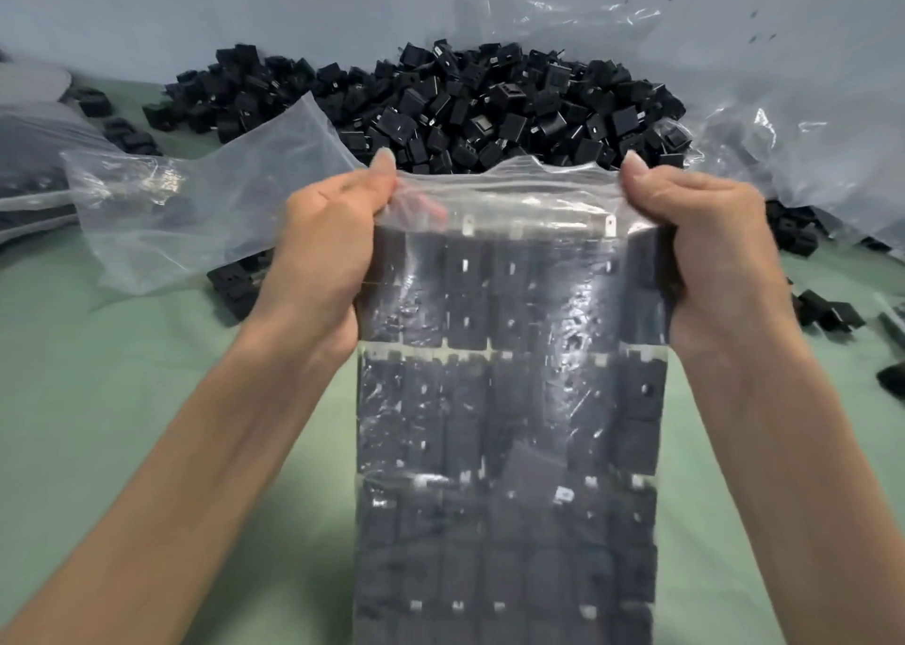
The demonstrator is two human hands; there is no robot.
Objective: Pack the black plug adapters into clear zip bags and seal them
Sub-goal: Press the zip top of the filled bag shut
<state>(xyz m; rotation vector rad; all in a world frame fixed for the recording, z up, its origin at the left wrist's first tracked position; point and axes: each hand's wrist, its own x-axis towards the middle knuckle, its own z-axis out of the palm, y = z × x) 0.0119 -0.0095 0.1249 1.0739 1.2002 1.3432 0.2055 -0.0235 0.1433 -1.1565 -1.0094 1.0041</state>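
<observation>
Full bag right up close, stuffed with rows of black adapters, held above the green table. Both hands are clamped on its top corners: left hand on the left one, right hand on the right, thumbs pinching the top strip. Just behind the left hand lies an empty bag. Further back is a big pile of loose adapters, with crumpled clear plastic to its right.

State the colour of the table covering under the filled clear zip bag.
Pale green table covering, seen best in the head view.
</observation>
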